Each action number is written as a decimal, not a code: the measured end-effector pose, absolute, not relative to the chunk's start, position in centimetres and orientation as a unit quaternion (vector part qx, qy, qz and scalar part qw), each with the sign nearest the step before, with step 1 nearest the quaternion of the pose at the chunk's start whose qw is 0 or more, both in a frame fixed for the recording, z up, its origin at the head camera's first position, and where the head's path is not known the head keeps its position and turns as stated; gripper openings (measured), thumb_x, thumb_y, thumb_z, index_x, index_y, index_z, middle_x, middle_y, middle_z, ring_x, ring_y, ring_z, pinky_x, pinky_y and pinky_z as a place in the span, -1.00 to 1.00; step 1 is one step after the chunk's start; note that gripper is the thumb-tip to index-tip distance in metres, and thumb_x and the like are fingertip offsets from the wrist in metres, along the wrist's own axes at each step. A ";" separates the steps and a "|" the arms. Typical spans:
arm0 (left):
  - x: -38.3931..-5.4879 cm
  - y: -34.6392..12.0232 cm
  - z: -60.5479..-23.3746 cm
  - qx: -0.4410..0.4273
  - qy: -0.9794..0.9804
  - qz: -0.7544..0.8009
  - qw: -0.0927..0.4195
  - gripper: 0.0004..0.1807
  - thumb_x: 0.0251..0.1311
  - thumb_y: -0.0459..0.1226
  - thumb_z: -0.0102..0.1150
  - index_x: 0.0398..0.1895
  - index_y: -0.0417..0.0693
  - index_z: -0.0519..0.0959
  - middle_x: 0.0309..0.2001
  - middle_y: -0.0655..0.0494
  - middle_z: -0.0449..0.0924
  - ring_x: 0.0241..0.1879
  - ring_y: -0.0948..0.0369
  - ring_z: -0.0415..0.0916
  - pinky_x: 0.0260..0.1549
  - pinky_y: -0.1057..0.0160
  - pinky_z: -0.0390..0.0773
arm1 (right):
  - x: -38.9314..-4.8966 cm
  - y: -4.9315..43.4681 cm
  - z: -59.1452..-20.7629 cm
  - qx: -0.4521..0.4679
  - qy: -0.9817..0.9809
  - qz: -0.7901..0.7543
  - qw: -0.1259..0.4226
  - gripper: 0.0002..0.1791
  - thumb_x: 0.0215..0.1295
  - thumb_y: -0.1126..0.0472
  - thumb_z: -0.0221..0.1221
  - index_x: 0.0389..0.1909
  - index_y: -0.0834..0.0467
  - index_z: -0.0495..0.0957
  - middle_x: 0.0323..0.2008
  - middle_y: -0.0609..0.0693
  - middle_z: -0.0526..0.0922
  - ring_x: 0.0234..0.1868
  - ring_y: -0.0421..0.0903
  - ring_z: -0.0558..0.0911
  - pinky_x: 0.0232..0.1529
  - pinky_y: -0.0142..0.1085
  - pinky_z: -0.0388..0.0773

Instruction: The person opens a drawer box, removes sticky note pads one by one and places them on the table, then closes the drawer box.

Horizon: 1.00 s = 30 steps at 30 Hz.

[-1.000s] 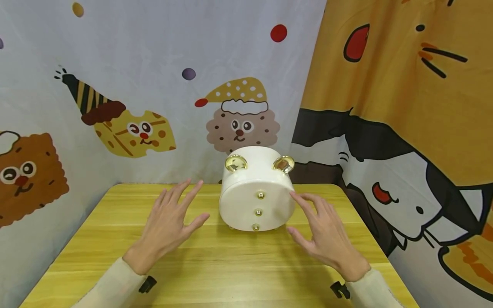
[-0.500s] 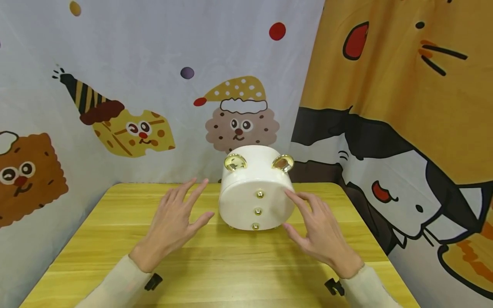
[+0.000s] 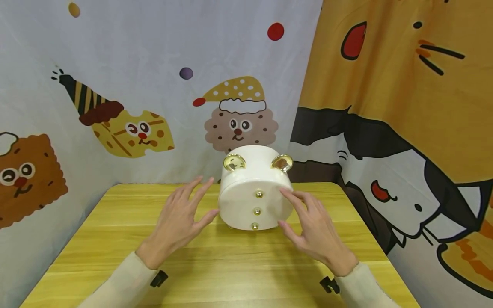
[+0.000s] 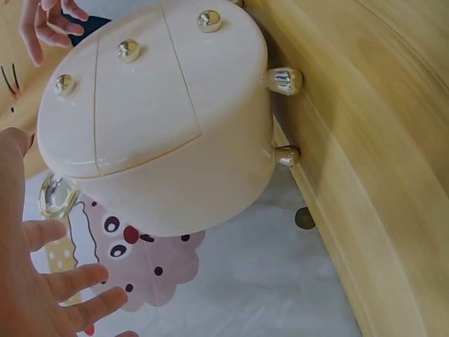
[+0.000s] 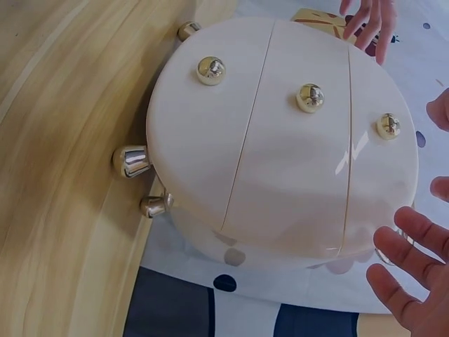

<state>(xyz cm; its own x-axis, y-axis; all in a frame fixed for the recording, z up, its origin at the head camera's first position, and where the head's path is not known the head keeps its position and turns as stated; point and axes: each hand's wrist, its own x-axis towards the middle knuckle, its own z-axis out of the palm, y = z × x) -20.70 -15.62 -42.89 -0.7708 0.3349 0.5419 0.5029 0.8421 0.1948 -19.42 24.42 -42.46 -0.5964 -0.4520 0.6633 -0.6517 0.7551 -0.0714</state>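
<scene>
A glossy white rounded jewelry box [image 3: 236,203] stands toward the back of the table, its front facing me. Two gold ears [image 3: 282,163] rise from its top, and three round gold knobs [image 3: 257,211] run down the front. Seams between the drawers [image 5: 295,168] show in the wrist views, all flush with the body. Gold feet [image 4: 284,81] hold it off the wood. My left hand [image 3: 179,218] hovers at its left side, fingers spread and holding nothing. On the other side my right hand [image 3: 317,226] is relaxed, its fingertips overlapping the box's right front edge in the head view.
The wooden table [image 3: 239,273] extends toward me and to both sides of the box. Close behind it hangs a pale cartoon curtain [image 3: 154,51], with an orange cartoon curtain [image 3: 385,85] at the right. Black clips [image 3: 159,279] sit by the sleeve cuffs.
Both hands have drifted inward, the left one rightward and the right one leftward, closer to the jewelry box. The box stays in place with its drawers flush.
</scene>
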 end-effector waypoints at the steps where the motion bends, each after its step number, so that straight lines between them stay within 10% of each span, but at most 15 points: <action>1: -20.7 -15.5 -42.9 -0.227 -0.925 -0.168 0.253 -0.03 0.58 0.22 0.36 0.93 0.27 0.21 0.81 -0.22 0.32 0.65 -0.36 0.47 0.56 -0.57 0.51 | -19.4 24.3 -42.4 0.314 -0.880 0.156 0.321 -0.13 0.64 -0.25 0.24 0.85 -0.06 0.34 0.40 0.24 0.67 0.32 0.21 0.70 0.27 0.21 0.74; 30: -21.2 -14.0 -42.4 -0.246 -0.910 -0.214 0.256 -0.03 0.60 0.16 0.39 0.93 0.26 0.20 0.80 -0.26 0.33 0.65 -0.36 0.47 0.23 -0.50 0.79 | -19.9 22.6 -41.7 0.336 -0.866 0.177 0.327 -0.14 0.56 -0.10 0.37 0.81 0.00 0.41 0.41 0.15 0.69 0.21 0.11 0.74 0.12 0.06 0.76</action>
